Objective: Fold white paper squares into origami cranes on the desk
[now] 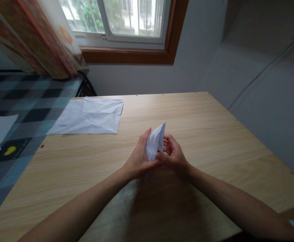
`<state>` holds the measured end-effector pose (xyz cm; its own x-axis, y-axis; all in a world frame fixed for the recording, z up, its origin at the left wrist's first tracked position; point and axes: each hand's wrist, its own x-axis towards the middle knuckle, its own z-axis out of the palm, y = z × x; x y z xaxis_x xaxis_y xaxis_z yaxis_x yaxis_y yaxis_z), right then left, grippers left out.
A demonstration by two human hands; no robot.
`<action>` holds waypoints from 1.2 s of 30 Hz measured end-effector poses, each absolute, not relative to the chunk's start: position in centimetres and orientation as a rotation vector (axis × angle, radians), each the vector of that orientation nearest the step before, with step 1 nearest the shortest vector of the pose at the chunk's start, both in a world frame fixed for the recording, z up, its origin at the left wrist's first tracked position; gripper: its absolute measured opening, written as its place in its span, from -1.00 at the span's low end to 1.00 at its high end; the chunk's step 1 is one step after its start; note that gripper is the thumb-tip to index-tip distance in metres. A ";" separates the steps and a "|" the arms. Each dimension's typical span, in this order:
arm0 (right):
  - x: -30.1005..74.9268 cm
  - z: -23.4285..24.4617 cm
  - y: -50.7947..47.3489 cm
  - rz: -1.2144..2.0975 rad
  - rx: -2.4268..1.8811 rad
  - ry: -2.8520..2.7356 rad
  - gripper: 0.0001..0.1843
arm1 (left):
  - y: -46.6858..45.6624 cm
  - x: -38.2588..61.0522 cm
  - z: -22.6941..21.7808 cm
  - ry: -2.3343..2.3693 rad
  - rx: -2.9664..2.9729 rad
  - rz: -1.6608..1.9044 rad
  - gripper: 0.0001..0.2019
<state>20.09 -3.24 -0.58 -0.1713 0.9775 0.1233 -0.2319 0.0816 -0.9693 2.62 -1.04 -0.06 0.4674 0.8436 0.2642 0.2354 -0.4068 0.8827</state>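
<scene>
A folded white sheet of paper (155, 143) stands tilted between my hands, above the middle of the wooden table (187, 117). Its pointed corner sticks up to the right, and creases run along its face. My left hand (139, 158) wraps round its left side and lower edge, thumb and fingers closed on it. From the right, my right hand (173, 154) grips the lower right part with the thumb in front and curled fingers behind. The bottom of the paper is mostly hidden by my hands.
Several creased white sheets (96, 117) lie at the table's back left. Left of the table is a checked cloth surface (36, 97) with another paper (0, 132). A curtain (36, 37) and window (134, 20) are behind. A wall stands at right.
</scene>
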 end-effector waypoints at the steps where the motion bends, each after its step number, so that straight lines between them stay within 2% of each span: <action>1: 20.1 -0.6 -3.3 1.357 -0.878 -1.220 -0.38 | -1.0 2.6 -0.1 0.904 1.904 0.934 0.05; 6: 20.1 -0.2 -3.3 1.362 -0.912 -1.214 -0.40 | -1.0 2.7 0.1 0.904 1.887 0.914 0.08; 12: 19.9 0.1 -3.4 1.189 -0.971 -1.201 -0.65 | -1.1 2.6 0.3 0.944 1.888 0.888 0.06; 14: 19.9 -0.2 -3.3 1.075 -1.030 -1.195 -0.66 | -1.1 2.6 0.3 0.956 1.937 0.890 0.05; 18: 19.8 -0.8 -3.1 0.895 -1.153 -1.162 -0.55 | -1.2 2.8 0.0 0.974 2.109 0.867 0.07; 23: 19.4 -0.9 -3.2 0.925 -1.251 -1.051 -0.15 | -1.6 2.8 -0.5 0.939 2.308 0.791 0.12; 25: 19.4 -0.8 -3.2 0.886 -1.277 -1.069 -0.12 | -1.7 2.8 -0.4 0.907 2.327 0.772 0.11; 27: 19.7 -0.8 -3.1 0.837 -1.296 -1.114 -0.29 | -1.7 2.7 -0.2 0.896 2.297 0.771 0.08; 31: 20.5 -0.8 -2.6 0.752 -1.329 -1.233 -0.75 | -1.5 2.3 0.1 0.946 2.150 0.852 -0.09; 33: 20.7 -0.7 -2.5 0.729 -1.332 -1.265 -0.83 | -1.3 2.1 0.2 0.959 2.090 0.908 -0.11; 36: 20.5 -0.5 -2.6 0.649 -1.359 -1.327 -0.81 | -1.1 2.1 0.2 0.922 2.100 0.894 0.00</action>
